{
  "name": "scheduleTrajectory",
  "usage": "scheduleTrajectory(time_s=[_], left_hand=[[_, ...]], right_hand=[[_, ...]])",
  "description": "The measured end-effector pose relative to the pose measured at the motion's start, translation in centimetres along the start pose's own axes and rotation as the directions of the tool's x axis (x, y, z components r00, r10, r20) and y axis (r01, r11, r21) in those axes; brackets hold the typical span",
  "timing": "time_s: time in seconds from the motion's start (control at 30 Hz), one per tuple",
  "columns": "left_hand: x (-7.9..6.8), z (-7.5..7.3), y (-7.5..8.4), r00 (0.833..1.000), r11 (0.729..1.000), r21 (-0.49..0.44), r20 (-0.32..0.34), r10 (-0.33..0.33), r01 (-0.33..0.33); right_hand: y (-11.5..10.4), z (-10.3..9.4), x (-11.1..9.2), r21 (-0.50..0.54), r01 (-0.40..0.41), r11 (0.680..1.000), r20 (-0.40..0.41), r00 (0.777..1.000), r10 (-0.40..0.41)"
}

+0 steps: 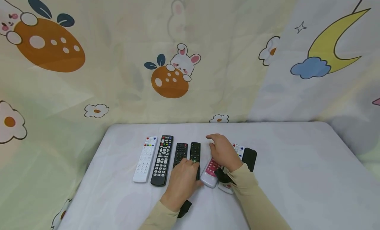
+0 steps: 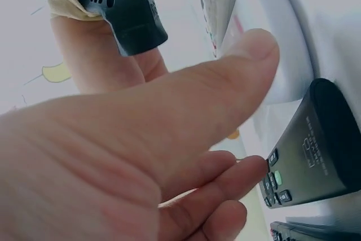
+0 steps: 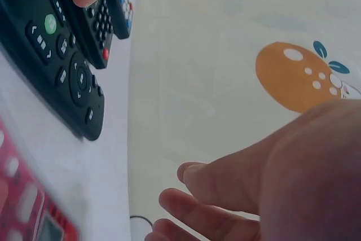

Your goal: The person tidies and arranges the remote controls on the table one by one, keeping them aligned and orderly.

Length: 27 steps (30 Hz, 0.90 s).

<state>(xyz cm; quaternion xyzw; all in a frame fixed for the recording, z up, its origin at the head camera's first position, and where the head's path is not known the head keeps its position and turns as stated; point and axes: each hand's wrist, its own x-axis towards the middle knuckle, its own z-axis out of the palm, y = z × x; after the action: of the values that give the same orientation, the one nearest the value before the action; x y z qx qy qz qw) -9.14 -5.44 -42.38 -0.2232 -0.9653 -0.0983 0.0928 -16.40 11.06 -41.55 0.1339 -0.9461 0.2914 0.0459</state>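
Note:
My left hand (image 1: 182, 179) is over the lower ends of two dark remote controls, one with a red button (image 1: 181, 151) and a slim one (image 1: 195, 151). In the left wrist view its thumb reaches in front of a pale remote (image 2: 282, 32), while its fingertips come close to the black remote with a green button (image 2: 304, 156); contact cannot be told. My right hand (image 1: 222, 151) hovers above the white remote with a pink keypad (image 1: 211, 170), fingers loosely bent and holding nothing. In the right wrist view, part of the pink keypad (image 3: 22, 196) shows at the lower left.
A white remote (image 1: 145, 159) and a long black remote (image 1: 162, 160) lie to the left. Partly behind the right forearm are a white remote (image 1: 238, 149), a dark remote (image 1: 250, 157) and another pale one (image 1: 226, 187). A patterned curtain (image 1: 124, 75) hangs behind the white table (image 1: 297, 170).

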Motion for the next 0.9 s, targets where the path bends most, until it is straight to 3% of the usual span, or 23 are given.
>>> scheduleTrajectory(time_s=[0.23, 0.6, 0.9], left_hand=[[-0.6, 0.4, 0.1, 1.0, 1.0, -0.012, 0.003, 0.015, -0.015], [-0.2, 0.6, 0.3, 0.997, 0.996, -0.044, -0.017, 0.071, -0.072], [0.0, 1.0, 0.5, 0.996, 0.994, -0.057, 0.001, 0.091, -0.091]], right_hand=[[0.8, -0.5, -1.3, 0.001, -0.047, 0.999, 0.032, 0.998, 0.047], [2.4, -2.5, -1.6, -0.012, -0.016, 1.0, 0.021, 1.0, 0.016], [2.7, -2.3, -1.3, -0.037, -0.074, 0.997, 0.12, 0.99, 0.078]])
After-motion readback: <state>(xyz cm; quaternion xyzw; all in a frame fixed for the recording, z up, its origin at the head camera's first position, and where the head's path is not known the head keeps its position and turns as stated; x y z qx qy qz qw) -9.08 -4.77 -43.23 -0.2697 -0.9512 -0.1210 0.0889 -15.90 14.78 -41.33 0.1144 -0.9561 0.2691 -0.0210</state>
